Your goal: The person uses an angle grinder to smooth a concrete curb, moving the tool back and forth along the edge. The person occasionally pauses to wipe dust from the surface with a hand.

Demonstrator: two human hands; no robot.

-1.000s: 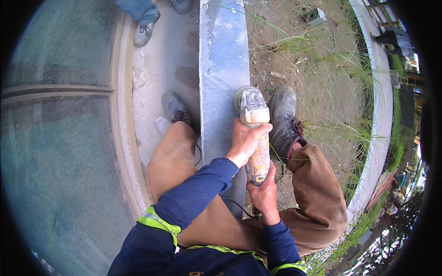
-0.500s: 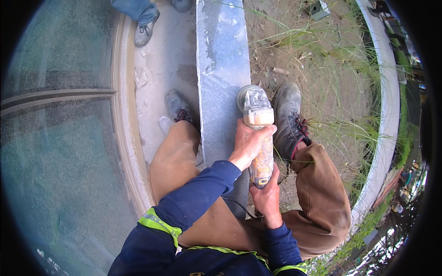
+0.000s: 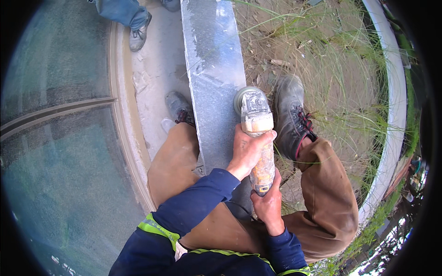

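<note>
Both my hands are on a dusty, worn angle grinder [image 3: 261, 154]. My left hand [image 3: 249, 149] wraps round its body just behind the metal head, thumb across the top. At the rear end of the tool, my right hand [image 3: 268, 202] grips the handle from below. The grinder's round disc and guard lie over the right edge of a long grey stone slab [image 3: 214, 69], which runs away from me between my legs. Whether the disc touches the slab cannot be made out. Pale dust and a darker patch mark the slab's top.
A framed glass panel [image 3: 60, 170] stands along the left. Another person's shoe [image 3: 139, 35] rests on the dusty ledge [image 3: 154, 69] at the far left. My own shoes flank the slab. To the right lie soil, grass [image 3: 340, 92] and a curved pale kerb [image 3: 395, 106].
The view has shifted and turned slightly, so the slab appears further left and more tilted. My grip on the grinder is the same, still at the slab's right edge.
</note>
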